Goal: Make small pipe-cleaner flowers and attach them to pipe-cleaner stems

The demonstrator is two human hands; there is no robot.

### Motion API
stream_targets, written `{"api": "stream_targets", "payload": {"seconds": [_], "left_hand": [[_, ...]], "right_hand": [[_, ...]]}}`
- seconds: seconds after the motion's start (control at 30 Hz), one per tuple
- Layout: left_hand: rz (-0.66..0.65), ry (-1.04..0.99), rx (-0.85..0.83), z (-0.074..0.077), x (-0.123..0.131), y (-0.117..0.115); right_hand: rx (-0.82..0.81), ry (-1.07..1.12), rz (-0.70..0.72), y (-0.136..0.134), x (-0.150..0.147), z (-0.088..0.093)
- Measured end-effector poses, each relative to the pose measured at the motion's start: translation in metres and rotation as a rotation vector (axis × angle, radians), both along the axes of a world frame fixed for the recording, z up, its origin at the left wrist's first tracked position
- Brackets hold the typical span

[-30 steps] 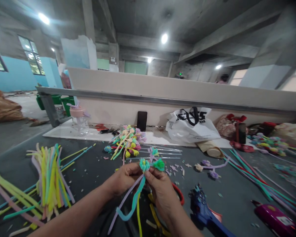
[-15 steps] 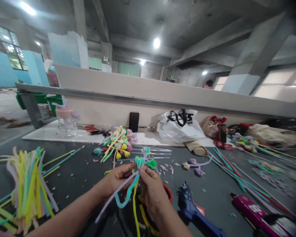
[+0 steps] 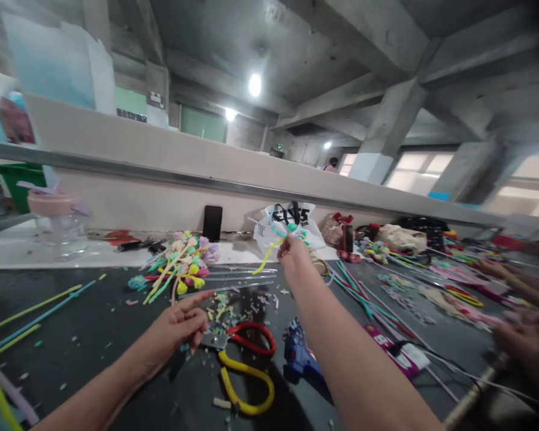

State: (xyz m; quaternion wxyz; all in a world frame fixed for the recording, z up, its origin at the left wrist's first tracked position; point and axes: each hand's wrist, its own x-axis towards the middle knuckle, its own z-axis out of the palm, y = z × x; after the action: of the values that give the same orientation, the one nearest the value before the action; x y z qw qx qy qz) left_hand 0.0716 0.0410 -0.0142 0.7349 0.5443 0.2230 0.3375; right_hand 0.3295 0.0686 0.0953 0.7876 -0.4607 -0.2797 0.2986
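Note:
My right hand (image 3: 294, 254) reaches far forward over the table and is closed on a pipe-cleaner flower (image 3: 291, 227). Green tufts and a bent yellow stem of it stick out past the fingers, in front of the white bag. My left hand (image 3: 182, 329) hovers low over the table, its index finger stretched out and nothing held. Close beside it lie scissors (image 3: 216, 340) with one red and one yellow handle. Behind the left hand is a heap of finished pipe-cleaner flowers (image 3: 184, 260). A blue glue gun (image 3: 299, 353) lies partly hidden under my right forearm.
Small clippings (image 3: 233, 308) litter the table. Clear sticks (image 3: 242, 276) lie behind them. A phone (image 3: 212, 223) leans on the back panel, with a lidded jar (image 3: 58, 221) to its left. A purple tool (image 3: 399, 353) and loose pipe cleaners (image 3: 363, 287) lie right. A co-worker's hands (image 3: 521, 335) show far right.
My hands have parted. The right one has carried the flower forward and right, while the left has let go and dropped back left. The view has turned right, showing the co-worker's hands.

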Motion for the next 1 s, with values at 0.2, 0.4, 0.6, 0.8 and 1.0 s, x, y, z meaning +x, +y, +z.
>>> {"api": "stream_targets", "payload": {"seconds": [0.2, 0.4, 0.6, 0.8, 1.0], "left_hand": [[0.137, -0.093, -0.13, -0.003, -0.008, 0.01], [0.082, -0.175, -0.188, -0.011, 0.001, 0.015], [-0.043, -0.227, -0.181, -0.005, 0.011, -0.002], [0.006, -0.147, -0.185, 0.006, 0.003, -0.001], [-0.037, -0.173, -0.117, 0.011, 0.002, -0.006]], "right_hand": [[-0.086, 0.063, 0.203, -0.041, -0.095, -0.052], [-0.081, 0.097, 0.359, -0.086, -0.138, -0.086], [-0.091, 0.114, 0.414, -0.087, -0.133, -0.092], [-0.099, 0.041, 0.468, -0.093, -0.128, -0.089], [-0.145, -0.036, 0.506, -0.094, -0.127, -0.089]]}}
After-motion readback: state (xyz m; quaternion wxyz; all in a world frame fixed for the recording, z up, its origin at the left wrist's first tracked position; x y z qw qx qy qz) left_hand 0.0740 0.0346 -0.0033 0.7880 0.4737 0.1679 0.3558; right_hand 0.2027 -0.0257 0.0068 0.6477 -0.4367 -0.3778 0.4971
